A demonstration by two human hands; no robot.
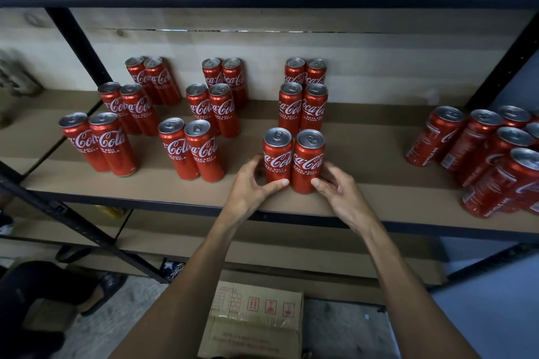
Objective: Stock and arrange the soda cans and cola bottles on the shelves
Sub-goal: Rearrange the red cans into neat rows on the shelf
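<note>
Left grip (pixel 250 183) clasps the left can (pixel 277 154), right grip (pixel 338 188) the right can (pixel 308 157); both red, upright, touching.

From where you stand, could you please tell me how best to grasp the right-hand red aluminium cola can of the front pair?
Grip the right-hand red aluminium cola can round its smooth lower body, coming from the right and front. It stands upright, its left side touches the left-hand can, and another pair stands close behind. The right hand holds it there.
</note>
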